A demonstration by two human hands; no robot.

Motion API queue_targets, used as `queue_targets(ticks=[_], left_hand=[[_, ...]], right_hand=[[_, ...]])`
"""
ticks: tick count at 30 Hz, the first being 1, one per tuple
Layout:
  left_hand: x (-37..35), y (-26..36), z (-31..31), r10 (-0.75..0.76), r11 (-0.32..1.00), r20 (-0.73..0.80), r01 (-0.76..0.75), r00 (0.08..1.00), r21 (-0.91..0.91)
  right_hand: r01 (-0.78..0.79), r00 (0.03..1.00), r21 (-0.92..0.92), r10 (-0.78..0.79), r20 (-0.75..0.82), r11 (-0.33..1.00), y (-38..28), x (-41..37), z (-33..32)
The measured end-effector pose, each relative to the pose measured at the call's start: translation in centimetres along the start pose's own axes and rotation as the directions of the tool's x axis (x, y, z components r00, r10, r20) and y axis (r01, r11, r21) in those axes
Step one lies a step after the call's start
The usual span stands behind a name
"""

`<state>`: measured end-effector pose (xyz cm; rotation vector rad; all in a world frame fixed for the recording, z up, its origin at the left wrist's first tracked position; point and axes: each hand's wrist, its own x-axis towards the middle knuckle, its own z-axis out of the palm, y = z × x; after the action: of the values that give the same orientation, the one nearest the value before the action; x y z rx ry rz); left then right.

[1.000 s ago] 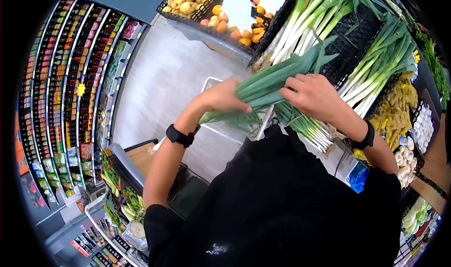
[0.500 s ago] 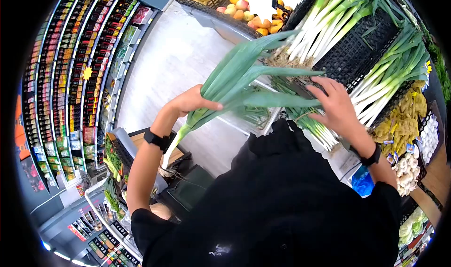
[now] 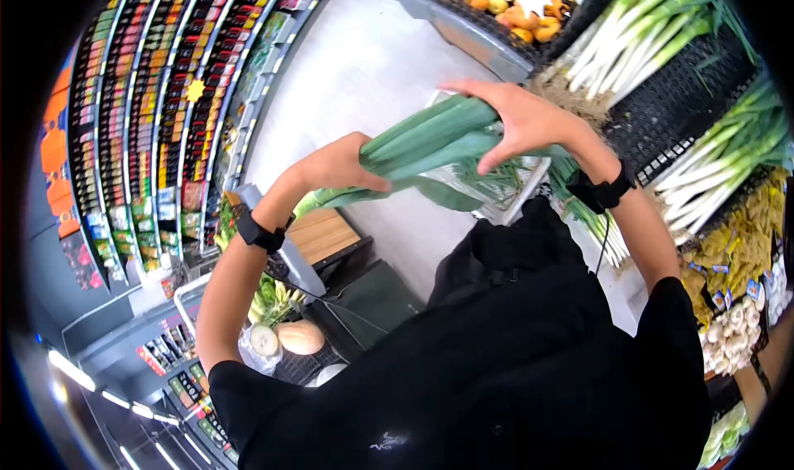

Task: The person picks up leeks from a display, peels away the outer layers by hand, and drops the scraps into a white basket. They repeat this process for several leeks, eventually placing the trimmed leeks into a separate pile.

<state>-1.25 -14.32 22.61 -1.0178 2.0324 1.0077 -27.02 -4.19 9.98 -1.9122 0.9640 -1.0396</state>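
A large leek point(image 3: 430, 139) with broad green leaves stretches between my two hands above the floor. My left hand point(image 3: 341, 165) is closed around its lower part, where the green turns pale. Towards the leaf ends, my right hand point(image 3: 529, 124) curls around the bunched leaves, thumb on the near side and fingers over the far side. One leaf hangs loose below the others. The root end is hidden behind my left hand and wrist. Below the leaves, a white tray point(image 3: 542, 172) holds thin green vegetables.
Leeks point(image 3: 637, 48) lie beside a black crate point(image 3: 682, 85) on the right, with more leeks point(image 3: 719, 180) nearer. Garlic point(image 3: 732, 333) sits lower right, fruit point(image 3: 517, 11) at the top. Bottle shelves point(image 3: 157, 98) stand left. A wooden board point(image 3: 327, 237) and a squash point(image 3: 300, 338) are lower left.
My right hand has moved left and closed around the leaves, which are now gathered together instead of fanned out. The leek has swung to a flatter slant, and the view has shifted.
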Motion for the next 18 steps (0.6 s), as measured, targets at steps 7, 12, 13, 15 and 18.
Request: queue_targets(ticks=[7,12,13,15,18], left_hand=[[-5.1,-3.5,-4.0,0.138,0.927,-0.070,-0.104,0.988,0.362],[-7.9,-2.9,-5.4,0.044,0.923,-0.030,-0.029,0.999,0.383],[-8.0,-3.0,-5.3,0.069,0.908,-0.024,-0.053,0.997,0.415],[-8.2,-2.7,-5.0,0.091,0.891,-0.012,-0.076,0.996,0.448],[-7.8,-2.7,-4.7,0.024,0.856,-0.049,0.005,0.998,0.517]], right_hand=[[-0.234,0.886,0.194,0.126,0.446,0.953,0.1,4.7,4.0],[-0.308,0.807,0.441,-0.015,0.591,0.843,-1.1,7.1,3.7],[-0.304,0.799,0.437,-0.022,0.600,0.847,-1.0,8.2,4.1],[-0.237,0.924,0.624,-0.027,0.382,0.745,-0.4,10.8,5.8],[-0.335,0.883,0.683,-0.036,0.468,0.650,-0.4,13.7,9.6]])
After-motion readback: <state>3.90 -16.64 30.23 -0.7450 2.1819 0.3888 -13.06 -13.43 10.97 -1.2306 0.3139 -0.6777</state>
